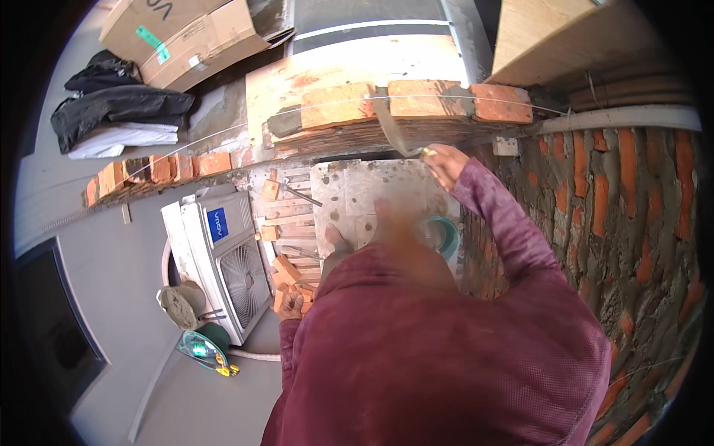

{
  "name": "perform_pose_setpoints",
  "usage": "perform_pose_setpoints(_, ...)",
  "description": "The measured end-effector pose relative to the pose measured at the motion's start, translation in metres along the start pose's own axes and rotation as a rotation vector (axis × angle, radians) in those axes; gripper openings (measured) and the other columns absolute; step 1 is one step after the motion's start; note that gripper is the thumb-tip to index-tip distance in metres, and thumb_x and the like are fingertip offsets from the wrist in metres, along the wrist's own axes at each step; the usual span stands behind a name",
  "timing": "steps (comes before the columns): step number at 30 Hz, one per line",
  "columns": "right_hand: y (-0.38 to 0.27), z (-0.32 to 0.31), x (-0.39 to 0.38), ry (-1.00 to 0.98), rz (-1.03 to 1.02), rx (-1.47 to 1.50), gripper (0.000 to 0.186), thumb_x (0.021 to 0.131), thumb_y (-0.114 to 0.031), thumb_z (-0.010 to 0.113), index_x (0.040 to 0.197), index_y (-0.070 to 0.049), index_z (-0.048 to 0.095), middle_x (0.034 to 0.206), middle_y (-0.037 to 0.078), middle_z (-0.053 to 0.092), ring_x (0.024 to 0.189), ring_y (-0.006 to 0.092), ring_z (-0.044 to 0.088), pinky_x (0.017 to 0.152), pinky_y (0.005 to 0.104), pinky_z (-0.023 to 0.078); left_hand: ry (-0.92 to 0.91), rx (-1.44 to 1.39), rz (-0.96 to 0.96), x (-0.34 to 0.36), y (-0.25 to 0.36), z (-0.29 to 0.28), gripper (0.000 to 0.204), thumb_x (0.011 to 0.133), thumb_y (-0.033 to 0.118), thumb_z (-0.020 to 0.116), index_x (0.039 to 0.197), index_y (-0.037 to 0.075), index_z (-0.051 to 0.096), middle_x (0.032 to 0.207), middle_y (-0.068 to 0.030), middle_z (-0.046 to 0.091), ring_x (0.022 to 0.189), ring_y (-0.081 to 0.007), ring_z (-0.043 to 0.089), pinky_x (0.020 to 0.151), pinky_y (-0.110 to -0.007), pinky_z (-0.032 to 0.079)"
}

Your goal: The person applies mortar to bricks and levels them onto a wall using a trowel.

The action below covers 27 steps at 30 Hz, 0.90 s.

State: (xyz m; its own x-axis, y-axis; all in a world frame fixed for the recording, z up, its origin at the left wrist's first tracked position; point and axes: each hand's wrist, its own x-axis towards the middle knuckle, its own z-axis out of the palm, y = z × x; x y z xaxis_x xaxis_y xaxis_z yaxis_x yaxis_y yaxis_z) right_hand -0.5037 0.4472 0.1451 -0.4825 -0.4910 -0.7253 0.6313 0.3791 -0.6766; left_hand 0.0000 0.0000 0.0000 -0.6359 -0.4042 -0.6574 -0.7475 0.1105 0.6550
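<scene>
My right hand (445,166) is closed round the handle of a trowel (388,126). Its blade, smeared by motion, reaches the brick course on top of the wall, by the joint between a left brick (336,105) and a middle brick (424,99). Grey mortar (285,123) lies at the left end of that course, and a taut string line (506,99) crosses in front. Low on the left, my left hand (291,305) has its fingers bent round an orange brick (280,297), beside other loose bricks (285,270).
An outdoor air-conditioner unit (242,279) stands left, with a mortar-coated bucket (183,306) and a green bucket (199,346) beside it. A teal bucket (448,236) sits on a stained board (338,195). Rough brickwork (595,193) rises right. A cardboard box (195,48) and dark clothing (119,108) lie far left.
</scene>
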Motion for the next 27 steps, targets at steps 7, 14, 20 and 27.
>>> perform_pose_setpoints(7,0.003,0.008,0.014,0.586,-0.283,-0.998,0.030,0.094,-0.031,0.052,0.103,-0.003,0.050,0.083,0.024,0.062,0.080,0.0450,0.060,0.068,0.0506,0.046,-0.152,-0.040,-0.266,-0.050,-0.008,0.049,0.047,0.095,0.037,0.059,0.130,0.007,0.056,0.123,-0.0094,0.061,0.106,-0.0142,0.057,0.089,-0.031,0.047)
perform_pose_setpoints(14,0.003,0.032,-0.077,0.506,-0.138,-1.076,0.035,0.088,-0.033,0.057,0.106,-0.004,0.050,0.086,0.026,0.064,0.084,0.0453,0.063,0.073,0.0512,0.048,-0.240,-0.511,-0.276,-0.080,0.107,0.054,0.055,0.097,0.043,0.050,0.142,0.013,0.045,0.147,-0.0062,0.043,0.134,-0.0199,0.040,0.107,-0.036,0.034)
perform_pose_setpoints(20,0.027,0.125,-0.024,0.218,-0.037,-1.026,0.049,0.081,-0.033,0.066,0.119,-0.005,0.052,0.097,0.023,0.065,0.094,0.0376,0.064,0.081,0.0442,0.049,-0.144,-0.380,-0.221,-0.055,0.020,0.066,0.057,0.090,0.043,0.060,0.137,0.011,0.053,0.148,-0.0150,0.040,0.138,-0.0257,0.036,0.110,-0.036,0.031)
perform_pose_setpoints(27,0.077,0.271,0.004,-0.116,0.318,-1.399,0.079,0.069,-0.051,0.076,0.123,0.000,0.050,0.114,0.025,0.060,0.110,0.0367,0.058,0.091,0.0442,0.046,0.037,-0.193,0.073,-0.044,-0.008,0.040,0.027,0.083,0.023,0.067,0.103,0.006,0.067,0.118,-0.0190,0.061,0.117,-0.0305,0.055,0.100,-0.039,0.040)
